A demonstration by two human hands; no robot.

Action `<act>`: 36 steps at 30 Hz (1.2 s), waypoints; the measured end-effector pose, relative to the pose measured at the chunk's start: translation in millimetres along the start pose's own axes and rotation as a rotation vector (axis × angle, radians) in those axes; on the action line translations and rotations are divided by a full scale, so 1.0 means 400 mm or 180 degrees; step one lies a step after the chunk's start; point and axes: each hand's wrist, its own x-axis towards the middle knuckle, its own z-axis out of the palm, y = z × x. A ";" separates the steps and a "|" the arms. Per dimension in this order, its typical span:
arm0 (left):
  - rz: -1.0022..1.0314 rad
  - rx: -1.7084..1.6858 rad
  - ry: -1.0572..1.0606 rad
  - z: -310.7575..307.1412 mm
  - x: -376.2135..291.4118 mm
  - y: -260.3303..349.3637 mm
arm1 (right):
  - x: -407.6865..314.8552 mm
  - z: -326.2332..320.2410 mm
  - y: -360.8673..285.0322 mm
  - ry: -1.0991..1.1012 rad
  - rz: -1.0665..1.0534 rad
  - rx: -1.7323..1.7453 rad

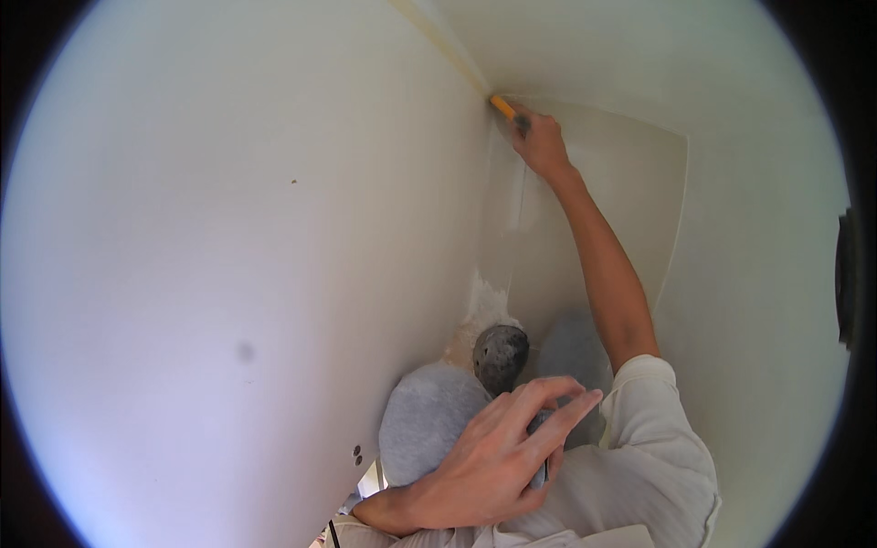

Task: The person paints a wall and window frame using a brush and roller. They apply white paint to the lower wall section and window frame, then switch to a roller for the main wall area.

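Note:
My right hand (545, 140) grips a yellow hand tool (502, 107) with a dark part near the fingers. Its yellow tip meets the corner where several pale panels join. Lower down, close to my body, my left hand (497, 455) is curled around a small grey object (540, 445). The fingers hide most of it, so its kind cannot be told. A yellowish strip (445, 44) runs along the seam up to the corner. Below the tool, a narrow vertical strip (503, 198) lines the inside corner.
A smooth pale wall panel (205, 240) fills the left side, with two small dark fittings (357, 455) low down. My grey-clothed knee (431, 425) is beside it. A dusty dark shoe (502, 356) sits by white residue (490, 301). Another panel (754, 288) curves along the right.

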 end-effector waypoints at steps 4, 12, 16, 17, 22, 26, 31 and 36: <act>0.0064 -0.0049 0.0027 -0.001 -0.002 -0.001 | 0.011 -0.001 0.043 0.0183 -0.0512 0.0491; 0.0113 -0.0074 0.0079 -0.002 -0.001 -0.007 | 0.013 0.062 0.098 0.0665 -0.1053 -0.0381; 0.0112 0.0018 0.0131 0.003 -0.011 -0.018 | 0.036 0.061 0.084 0.0001 -0.0500 -0.0764; 0.0108 0.0016 0.0169 0.005 -0.016 -0.021 | 0.050 0.051 0.082 0.0062 -0.0543 -0.0867; 0.0076 0.0139 0.0241 0.019 -0.036 -0.024 | 0.119 -0.012 0.084 -0.0545 -0.0577 -0.1126; 0.0087 0.0202 0.0188 0.024 -0.043 -0.027 | 0.117 -0.051 0.090 -0.1128 -0.0441 -0.1221; 0.0123 0.0095 0.0201 0.025 -0.046 -0.036 | 0.043 -0.040 0.116 -0.0170 -0.0769 -0.0038; 0.0143 -0.0014 0.0130 0.029 -0.049 -0.057 | 0.002 0.044 0.164 0.0353 -0.1322 -0.0093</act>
